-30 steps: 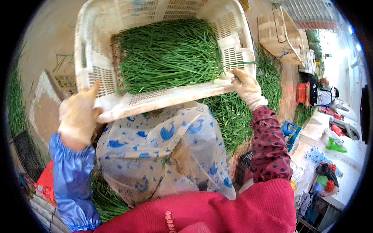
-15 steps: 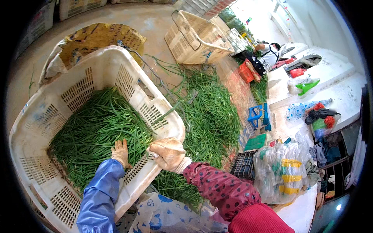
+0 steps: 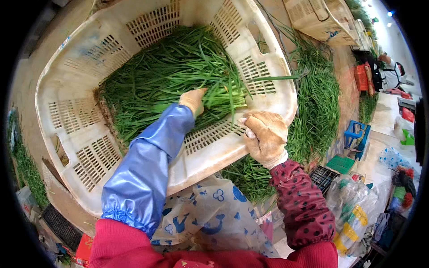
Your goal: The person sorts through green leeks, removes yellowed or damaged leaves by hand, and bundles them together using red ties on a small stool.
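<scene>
Chives [image 3: 170, 80] inside 1 tilted white crate [image 3: 67, 120] are grasped by the left hand [image 3: 193, 100]; the rim is clenched by the right hand [image 3: 266, 136], steadying it.

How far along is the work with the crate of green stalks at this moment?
Done: a heap of stalks already lies outside the white crate. In hand: the left hand reaches into the stalks inside, while the right hand grips the rim. Left: most of the crate's load remains inside.

I work in a produce packing shed: crates [image 3: 67, 116], heaps of greens [image 3: 317, 107] on the concrete floor [image 3: 27, 76].
</scene>
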Demonstrator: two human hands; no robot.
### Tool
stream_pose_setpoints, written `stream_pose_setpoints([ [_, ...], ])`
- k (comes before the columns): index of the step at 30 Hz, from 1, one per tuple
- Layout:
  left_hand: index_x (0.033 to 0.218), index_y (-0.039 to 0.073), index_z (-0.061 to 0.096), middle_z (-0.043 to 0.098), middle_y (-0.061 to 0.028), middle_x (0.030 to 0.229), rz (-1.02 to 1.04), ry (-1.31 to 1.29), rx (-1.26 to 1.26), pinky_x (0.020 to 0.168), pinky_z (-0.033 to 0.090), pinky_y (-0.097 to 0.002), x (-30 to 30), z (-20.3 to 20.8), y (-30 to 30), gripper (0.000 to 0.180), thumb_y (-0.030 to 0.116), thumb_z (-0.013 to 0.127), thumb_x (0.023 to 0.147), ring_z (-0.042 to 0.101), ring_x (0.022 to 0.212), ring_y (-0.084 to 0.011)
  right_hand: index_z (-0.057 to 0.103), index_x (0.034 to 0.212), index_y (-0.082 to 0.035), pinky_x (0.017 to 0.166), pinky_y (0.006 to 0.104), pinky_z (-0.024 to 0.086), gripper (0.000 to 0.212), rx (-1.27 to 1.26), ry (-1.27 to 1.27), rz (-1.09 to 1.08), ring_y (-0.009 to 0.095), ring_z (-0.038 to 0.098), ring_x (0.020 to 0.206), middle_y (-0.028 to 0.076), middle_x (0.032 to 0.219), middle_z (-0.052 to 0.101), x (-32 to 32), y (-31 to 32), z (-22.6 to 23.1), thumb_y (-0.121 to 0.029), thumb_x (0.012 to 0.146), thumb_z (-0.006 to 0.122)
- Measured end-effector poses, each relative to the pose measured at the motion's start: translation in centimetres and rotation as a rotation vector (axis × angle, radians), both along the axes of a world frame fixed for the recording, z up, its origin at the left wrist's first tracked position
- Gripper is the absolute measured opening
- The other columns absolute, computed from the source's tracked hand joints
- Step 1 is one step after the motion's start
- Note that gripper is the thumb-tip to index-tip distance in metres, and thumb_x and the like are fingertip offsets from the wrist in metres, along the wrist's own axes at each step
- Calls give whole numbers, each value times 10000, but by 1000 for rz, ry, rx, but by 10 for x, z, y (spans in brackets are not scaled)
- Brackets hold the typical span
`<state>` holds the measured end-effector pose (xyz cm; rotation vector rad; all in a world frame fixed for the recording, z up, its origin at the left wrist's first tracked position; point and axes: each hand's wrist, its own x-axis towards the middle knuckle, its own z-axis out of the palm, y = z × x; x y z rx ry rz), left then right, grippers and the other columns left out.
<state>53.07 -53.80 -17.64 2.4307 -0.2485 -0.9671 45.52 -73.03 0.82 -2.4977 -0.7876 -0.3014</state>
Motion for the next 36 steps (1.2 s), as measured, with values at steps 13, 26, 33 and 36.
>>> stream_pose_setpoints([
  [13,1135,47,624,662,6,953,471,183,-724,854,462,-262,21,-17,97,609,-101,731,554,569,879,-111,530,1200,35,961,397,452,673,-686,1008,-119,367,579,1120,275,1151,608,87,33,1,-389,708,706],
  [26,1411,34,365,459,-170,1383,-49,1,-208,1080,365,-368,7,24,121,1130,224,937,454,444,1277,-305,132,1514,-84,984,308,424,1129,668,1242,-155,170,533,1148,86,1270,557,119,78,-106,-79,648,855],
  [33,1512,37,22,327,-141,1480,28,-110,-794,1128,266,-328,16,57,139,1408,145,950,459,317,1350,-214,344,1413,-43,986,342,444,991,653,1022,111,180,519,1175,75,1331,507,119,90,-121,-46,583,885],
  [36,1525,122,5,391,-71,1441,255,95,-1121,1121,281,-340,0,49,123,1361,63,928,527,364,1309,-164,309,1421,-34,1034,354,395,1072,718,1123,99,194,463,1238,95,1378,447,108,108,-105,-102,536,910],
])
